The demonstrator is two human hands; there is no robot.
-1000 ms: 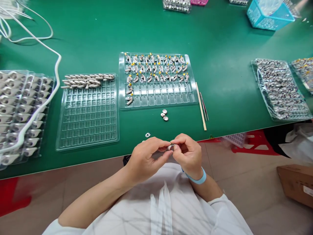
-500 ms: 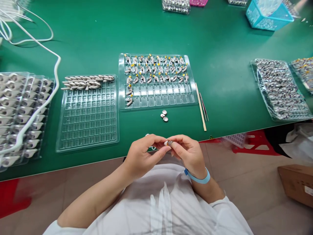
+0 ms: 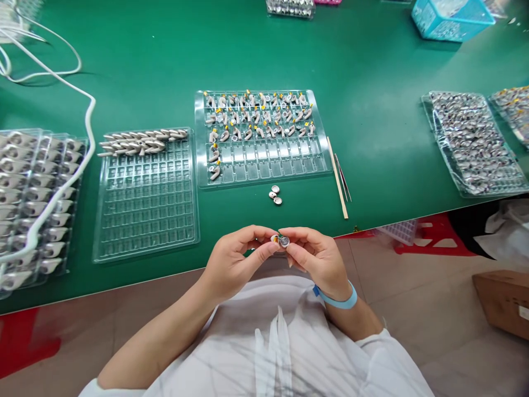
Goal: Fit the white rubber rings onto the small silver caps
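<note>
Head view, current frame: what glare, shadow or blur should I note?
Head view: pale glare edges the middle tray; head view, upper right: shadow under the blue basket; head view, lower left: red plastic looks soft; head view, centre: little fine detail on the held part.

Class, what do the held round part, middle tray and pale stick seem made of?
Held round part: perhaps metal, shiny and silvery. Middle tray: likely glossy plastic; green shows through it. Pale stick: probably matt wood, by its tan colour.
</note>
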